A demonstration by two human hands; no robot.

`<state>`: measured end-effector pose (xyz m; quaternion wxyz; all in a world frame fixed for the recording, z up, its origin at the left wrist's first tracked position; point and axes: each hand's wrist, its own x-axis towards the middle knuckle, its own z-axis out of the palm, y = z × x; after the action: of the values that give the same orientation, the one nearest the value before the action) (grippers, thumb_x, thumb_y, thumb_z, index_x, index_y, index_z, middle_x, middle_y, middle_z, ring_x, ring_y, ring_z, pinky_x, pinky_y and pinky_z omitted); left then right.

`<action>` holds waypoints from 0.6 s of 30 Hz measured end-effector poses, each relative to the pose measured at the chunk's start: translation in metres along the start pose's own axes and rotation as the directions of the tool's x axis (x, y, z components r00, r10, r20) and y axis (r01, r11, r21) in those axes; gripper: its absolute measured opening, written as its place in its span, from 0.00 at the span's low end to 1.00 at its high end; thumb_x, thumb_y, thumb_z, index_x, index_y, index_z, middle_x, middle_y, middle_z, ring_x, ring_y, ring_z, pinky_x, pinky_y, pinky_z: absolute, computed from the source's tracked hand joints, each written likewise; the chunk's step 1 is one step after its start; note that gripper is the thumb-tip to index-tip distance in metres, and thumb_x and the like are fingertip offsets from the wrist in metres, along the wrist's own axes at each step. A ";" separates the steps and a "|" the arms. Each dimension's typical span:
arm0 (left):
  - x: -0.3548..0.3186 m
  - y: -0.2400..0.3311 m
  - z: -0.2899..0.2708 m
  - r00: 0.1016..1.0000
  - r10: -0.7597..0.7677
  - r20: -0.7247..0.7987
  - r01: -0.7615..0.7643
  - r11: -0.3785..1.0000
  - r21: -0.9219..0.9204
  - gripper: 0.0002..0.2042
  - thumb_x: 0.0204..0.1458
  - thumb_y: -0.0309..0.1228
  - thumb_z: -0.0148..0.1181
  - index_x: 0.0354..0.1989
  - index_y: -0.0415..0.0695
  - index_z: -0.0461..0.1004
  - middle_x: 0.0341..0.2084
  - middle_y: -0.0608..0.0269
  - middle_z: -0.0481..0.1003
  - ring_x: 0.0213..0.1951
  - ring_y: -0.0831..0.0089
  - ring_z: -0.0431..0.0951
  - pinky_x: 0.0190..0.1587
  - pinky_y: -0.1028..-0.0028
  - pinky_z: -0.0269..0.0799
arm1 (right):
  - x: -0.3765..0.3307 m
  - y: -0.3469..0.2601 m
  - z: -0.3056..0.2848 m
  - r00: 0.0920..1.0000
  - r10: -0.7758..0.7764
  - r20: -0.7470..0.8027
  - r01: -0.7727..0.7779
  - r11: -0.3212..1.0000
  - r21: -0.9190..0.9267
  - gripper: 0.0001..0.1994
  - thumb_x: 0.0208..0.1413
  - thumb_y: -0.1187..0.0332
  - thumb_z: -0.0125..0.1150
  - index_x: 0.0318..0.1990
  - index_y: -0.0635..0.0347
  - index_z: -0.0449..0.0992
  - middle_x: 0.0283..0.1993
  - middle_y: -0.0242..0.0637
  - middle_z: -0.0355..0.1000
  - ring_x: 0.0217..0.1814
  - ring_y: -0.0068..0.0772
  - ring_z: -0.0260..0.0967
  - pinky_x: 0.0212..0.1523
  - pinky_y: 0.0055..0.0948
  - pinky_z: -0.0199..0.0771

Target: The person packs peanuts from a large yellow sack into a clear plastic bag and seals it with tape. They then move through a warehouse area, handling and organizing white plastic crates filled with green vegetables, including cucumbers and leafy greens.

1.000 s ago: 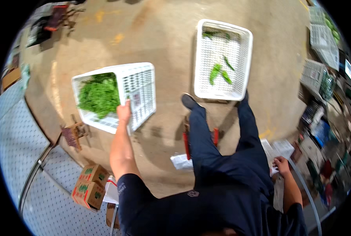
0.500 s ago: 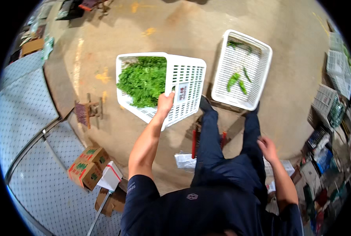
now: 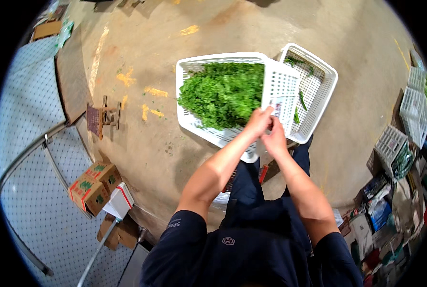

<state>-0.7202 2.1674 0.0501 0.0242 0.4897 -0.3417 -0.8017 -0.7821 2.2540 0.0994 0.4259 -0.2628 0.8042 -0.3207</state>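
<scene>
A white plastic crate (image 3: 185, 117) full of leafy green herbs (image 3: 220, 93) is tilted up on its side wall. My left hand (image 3: 259, 121) is closed round its near rim. Against its fingers rests my right hand (image 3: 274, 138), curled and closed at the same rim. What the right fingers pinch is hidden. Behind and to the right, a second white crate (image 3: 324, 95) lies on the floor, partly covered by the tilted one. Several green peppers (image 3: 302, 100) lie in it.
A small wooden stool (image 3: 98, 120) stands on the concrete floor at left. Cardboard boxes (image 3: 91, 191) are stacked beside a blue patterned sheet (image 3: 31, 129). More crates (image 3: 390, 146) and clutter line the right side.
The herb crate has moved right and now overlaps the pepper crate. My right hand has risen from beside my leg to meet my left hand at the rim.
</scene>
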 end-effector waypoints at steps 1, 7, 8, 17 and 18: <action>0.001 0.001 0.012 0.998 0.061 -0.020 -0.059 0.997 0.056 0.22 0.56 0.48 0.53 0.35 0.37 0.78 0.20 0.58 0.75 0.22 0.69 0.75 0.30 0.69 0.72 | 0.007 0.002 -0.005 0.998 0.055 0.004 -0.055 0.998 -0.033 0.22 0.43 0.70 0.62 0.49 0.67 0.69 0.42 0.54 0.73 0.47 0.53 0.70 0.49 0.42 0.70; -0.006 -0.005 0.040 0.993 0.052 -0.104 0.000 0.895 0.445 0.27 0.48 0.50 0.58 0.50 0.40 0.74 0.46 0.44 0.73 0.56 0.51 0.65 0.59 0.61 0.59 | 0.034 0.037 -0.026 0.999 0.001 0.053 0.015 0.957 -0.290 0.23 0.44 0.61 0.65 0.45 0.65 0.70 0.36 0.56 0.75 0.40 0.56 0.73 0.43 0.46 0.72; -0.016 0.003 0.041 0.996 -0.002 -0.090 0.040 0.903 0.428 0.28 0.47 0.49 0.60 0.51 0.41 0.74 0.48 0.44 0.72 0.58 0.49 0.61 0.61 0.61 0.56 | 0.035 0.040 -0.028 0.998 0.017 0.053 -0.001 0.955 -0.297 0.22 0.43 0.62 0.65 0.45 0.65 0.69 0.35 0.56 0.75 0.40 0.56 0.73 0.43 0.46 0.72; -0.087 -0.125 -0.122 0.640 0.044 -0.767 0.181 0.961 0.207 0.19 0.47 0.32 0.65 0.45 0.35 0.69 0.41 0.54 0.73 0.43 0.59 0.74 0.48 0.63 0.68 | 0.025 0.070 -0.019 0.976 0.174 -0.128 -0.195 0.965 -0.177 0.18 0.40 0.71 0.59 0.42 0.68 0.70 0.35 0.55 0.74 0.40 0.57 0.73 0.43 0.44 0.71; -0.082 -0.180 -0.164 0.468 -0.093 -0.879 0.275 0.960 0.045 0.27 0.47 0.39 0.65 0.52 0.37 0.66 0.46 0.54 0.72 0.48 0.60 0.72 0.52 0.61 0.66 | 0.030 0.066 -0.010 0.994 0.083 -0.073 -0.097 0.972 -0.213 0.16 0.40 0.71 0.60 0.39 0.70 0.72 0.35 0.55 0.73 0.41 0.56 0.72 0.45 0.45 0.70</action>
<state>-0.4926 2.2495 -0.0371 0.0621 0.8607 -0.2987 -0.4076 -0.8157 2.2797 0.0398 0.3830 -0.2605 0.8586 -0.2198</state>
